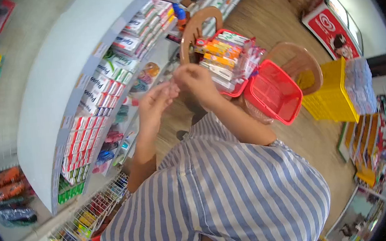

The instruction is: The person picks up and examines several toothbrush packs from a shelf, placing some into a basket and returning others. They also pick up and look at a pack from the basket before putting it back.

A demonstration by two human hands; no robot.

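My left hand (pixel 156 101) is raised in front of the shelf, its fingers bent and drawn together. Close beside it, my right hand (pixel 195 81) has its fingers curled in a pinch. Both are slightly blurred, and whatever they may hold is too small or hidden to make out. Past my right hand, a red basket (pixel 237 91) full of packaged goods rests by a brown chair (pixel 214 12). Stacked toothpaste boxes (pixel 100 94) line the shelf (pixel 39 112) to the left of my hands.
Another red basket (pixel 274 92) stands at a second brown chair (pixel 310 60). Further right are a yellow crate (pixel 332 91) and a red-and-white freezer (pixel 332 25). Below the shelf sits a wire rack (pixel 88 219) of small goods. Wooden-looking floor (pixel 250 19) runs between.
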